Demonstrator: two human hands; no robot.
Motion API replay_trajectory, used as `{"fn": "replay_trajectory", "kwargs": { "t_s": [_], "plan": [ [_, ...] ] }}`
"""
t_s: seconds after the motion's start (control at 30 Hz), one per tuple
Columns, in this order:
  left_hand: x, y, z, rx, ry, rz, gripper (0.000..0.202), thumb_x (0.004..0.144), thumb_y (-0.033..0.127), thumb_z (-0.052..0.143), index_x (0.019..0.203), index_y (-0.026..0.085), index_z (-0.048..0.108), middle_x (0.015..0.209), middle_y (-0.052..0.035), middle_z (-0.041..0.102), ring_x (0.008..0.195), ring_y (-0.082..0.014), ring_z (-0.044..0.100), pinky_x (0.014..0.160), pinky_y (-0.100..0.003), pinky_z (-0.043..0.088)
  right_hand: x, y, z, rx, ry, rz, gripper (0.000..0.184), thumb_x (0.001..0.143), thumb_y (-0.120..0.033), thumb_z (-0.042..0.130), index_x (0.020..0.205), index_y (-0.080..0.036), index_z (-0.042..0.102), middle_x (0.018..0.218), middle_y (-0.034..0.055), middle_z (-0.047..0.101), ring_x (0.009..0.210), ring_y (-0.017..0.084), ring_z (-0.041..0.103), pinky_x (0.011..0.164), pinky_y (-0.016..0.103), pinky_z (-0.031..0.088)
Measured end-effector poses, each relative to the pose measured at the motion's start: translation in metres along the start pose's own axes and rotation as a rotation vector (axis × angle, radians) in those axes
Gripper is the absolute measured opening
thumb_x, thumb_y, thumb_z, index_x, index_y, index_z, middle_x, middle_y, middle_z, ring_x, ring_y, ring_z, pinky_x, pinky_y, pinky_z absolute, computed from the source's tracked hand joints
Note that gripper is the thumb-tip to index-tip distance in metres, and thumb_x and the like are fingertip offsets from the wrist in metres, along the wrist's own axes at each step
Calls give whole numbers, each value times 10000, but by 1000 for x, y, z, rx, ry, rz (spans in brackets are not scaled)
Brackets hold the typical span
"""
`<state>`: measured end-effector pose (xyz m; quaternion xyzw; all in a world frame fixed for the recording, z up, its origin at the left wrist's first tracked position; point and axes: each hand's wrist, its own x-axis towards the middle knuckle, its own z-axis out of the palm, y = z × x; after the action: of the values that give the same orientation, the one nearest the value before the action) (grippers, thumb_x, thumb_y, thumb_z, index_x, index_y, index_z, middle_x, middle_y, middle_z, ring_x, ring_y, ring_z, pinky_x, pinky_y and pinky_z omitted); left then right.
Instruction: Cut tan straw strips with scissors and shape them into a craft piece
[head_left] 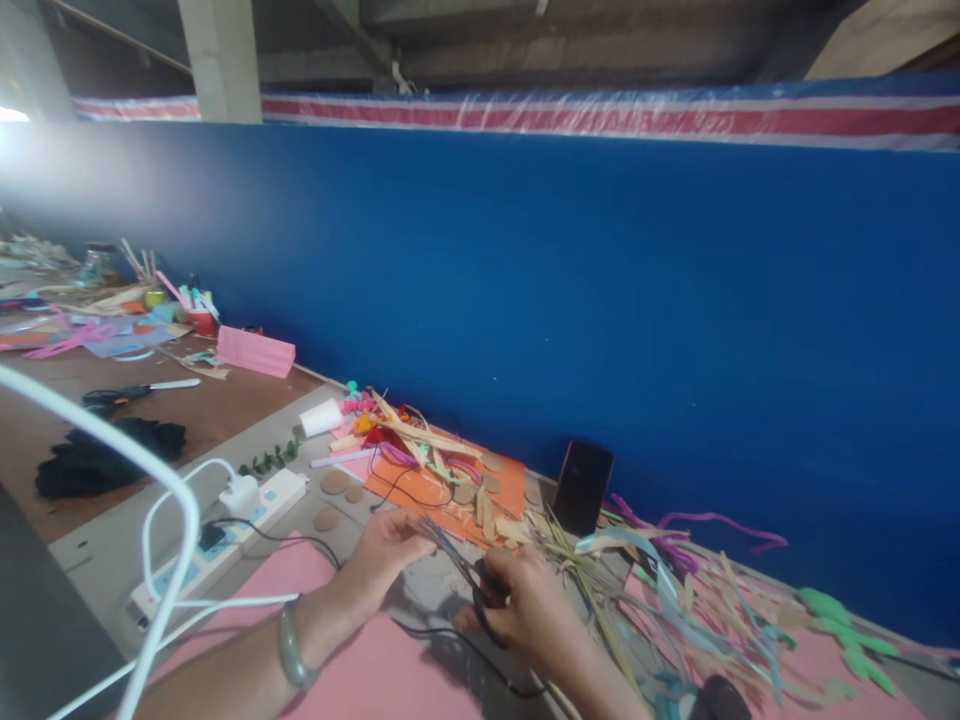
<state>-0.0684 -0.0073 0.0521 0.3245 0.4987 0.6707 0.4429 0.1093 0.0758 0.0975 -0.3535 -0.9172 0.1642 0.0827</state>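
Observation:
My right hand (525,595) is closed around the dark handles of a pair of scissors (459,560). Their blades point up and to the left, reaching my left fingertips. My left hand (388,552), with a jade-coloured bangle (292,645) on the wrist, is pinched at those tips; what lies between the fingers is too small to make out. Below both hands lies a pink sheet (382,675), crossed by a black cable (465,635). Just beyond them is an orange sheet (442,495) strewn with pale strips and small round brown discs (334,482).
A dark phone (583,485) leans against the blue partition (570,300). On the left sit a white power strip (247,530), a white cable (187,520) and a white cup (321,417). Tangled strips (675,590) and a green pipe-cleaner shape (844,630) lie right.

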Motion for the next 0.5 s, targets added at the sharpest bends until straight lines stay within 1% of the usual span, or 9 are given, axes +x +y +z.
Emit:
{"fn": "replay_trajectory", "kwargs": {
  "t_s": [0.1, 0.27, 0.5],
  "plan": [
    [0, -1, 0, -7, -12, 6, 99, 615, 211, 723, 666, 131, 695, 675, -42, 707, 651, -151, 616, 632, -233, 454, 0, 3, 1, -5, 1, -6, 329, 566, -483, 779, 578, -209, 598, 567, -11, 583, 653, 174, 534, 550, 227, 300],
    [0, -5, -2, 12, -21, 15, 121, 621, 228, 722, 693, 132, 716, 684, -50, 714, 654, -160, 620, 631, -243, 460, 0, 4, 0, -47, -6, 2, 231, 633, -396, 736, 590, -214, 600, 579, 5, 608, 695, 198, 539, 549, 235, 285],
    [-1, -3, -1, 39, -40, 17, 134, 625, 226, 721, 715, 126, 727, 725, -68, 728, 697, -179, 637, 667, -261, 469, -1, 6, -2, -138, -10, -14, 71, 646, -181, 667, 629, -213, 607, 604, 5, 643, 714, 203, 507, 597, 254, 280]
  ]
}}
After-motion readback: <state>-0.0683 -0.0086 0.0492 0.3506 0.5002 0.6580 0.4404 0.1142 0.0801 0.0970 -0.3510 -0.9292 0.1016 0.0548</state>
